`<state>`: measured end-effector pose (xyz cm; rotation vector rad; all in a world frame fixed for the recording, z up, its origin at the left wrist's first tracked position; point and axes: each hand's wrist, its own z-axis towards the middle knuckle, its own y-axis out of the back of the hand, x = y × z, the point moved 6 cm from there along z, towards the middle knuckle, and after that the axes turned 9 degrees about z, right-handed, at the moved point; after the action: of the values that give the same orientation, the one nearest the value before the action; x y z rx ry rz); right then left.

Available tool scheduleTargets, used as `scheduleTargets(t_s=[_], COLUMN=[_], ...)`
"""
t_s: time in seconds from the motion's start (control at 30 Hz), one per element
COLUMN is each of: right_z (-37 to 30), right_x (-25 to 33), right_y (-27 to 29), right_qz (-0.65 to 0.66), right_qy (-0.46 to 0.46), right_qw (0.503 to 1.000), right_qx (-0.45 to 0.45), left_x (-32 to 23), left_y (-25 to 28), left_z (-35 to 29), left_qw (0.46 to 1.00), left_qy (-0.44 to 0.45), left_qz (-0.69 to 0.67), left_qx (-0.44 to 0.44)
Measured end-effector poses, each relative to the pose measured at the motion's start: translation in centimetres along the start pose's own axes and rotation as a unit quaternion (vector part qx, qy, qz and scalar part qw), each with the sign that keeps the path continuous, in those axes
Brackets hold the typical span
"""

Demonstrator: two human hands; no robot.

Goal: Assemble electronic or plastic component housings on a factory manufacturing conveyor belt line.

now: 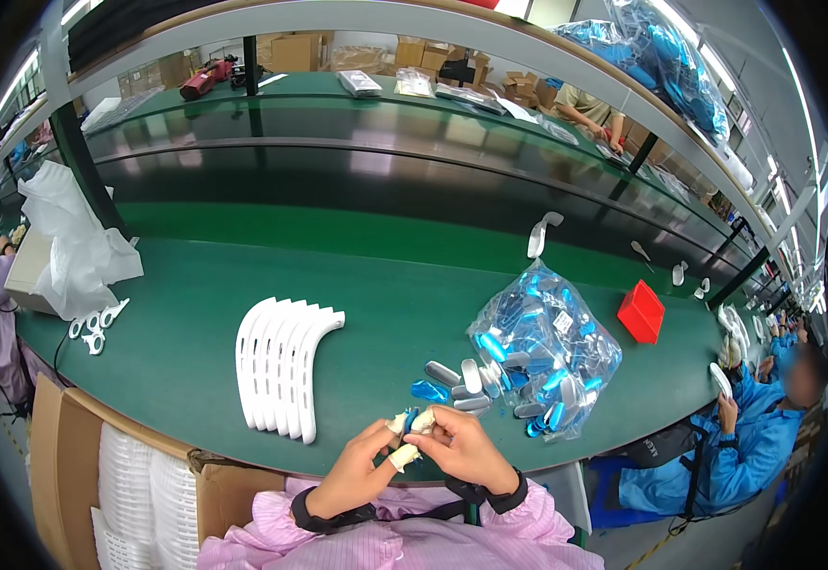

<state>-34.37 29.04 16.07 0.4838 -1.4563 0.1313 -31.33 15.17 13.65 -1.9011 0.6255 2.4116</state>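
Your left hand point(355, 473) and right hand point(469, 446) meet at the near edge of the desk point(167, 361), the fingers of both bent in around a small blue piece point(411, 415). Your fingers and the pale covers point(404, 458) on their tips hide most of it, so its full shape and the exact contacts are hard to make out. Just beyond your hands lie loose silver and blue pieces point(472, 376), some overlapping. Beside them a clear bag point(590, 328) holds more, blurred by creases and glare.

To your left, white curved parts point(281, 370) sit close together in a row. Below them, an open carton point(48, 446) holds stacked white parts point(138, 494), cut off by the lower rim. Farther up on that side, crumpled white sheeting point(81, 237) partly covers a box point(29, 271). To the right of the bag sits a red bin point(641, 313); past it, a co-worker point(746, 446) in blue holds a white part.
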Motion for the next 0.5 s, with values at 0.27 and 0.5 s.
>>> scheduleTargets(t_s=[0.27, 0.5], right_z=[-2.2, -3.3], right_x=[2.8, -2.0], right_y=[7.5, 2.5], right_qz=[-0.234, -0.416], right_qy=[0.165, 0.105], right_qw=[0.908, 0.903], right_qx=[-0.306, 0.013], left_x=[0.3, -0.3], left_y=[1.5, 1.3], left_z=[-0.3, 0.2], left_qw=[0.995, 0.995], left_qy=[0.032, 0.025], left_qz=[0.090, 0.090], left_qx=[-0.040, -0.040])
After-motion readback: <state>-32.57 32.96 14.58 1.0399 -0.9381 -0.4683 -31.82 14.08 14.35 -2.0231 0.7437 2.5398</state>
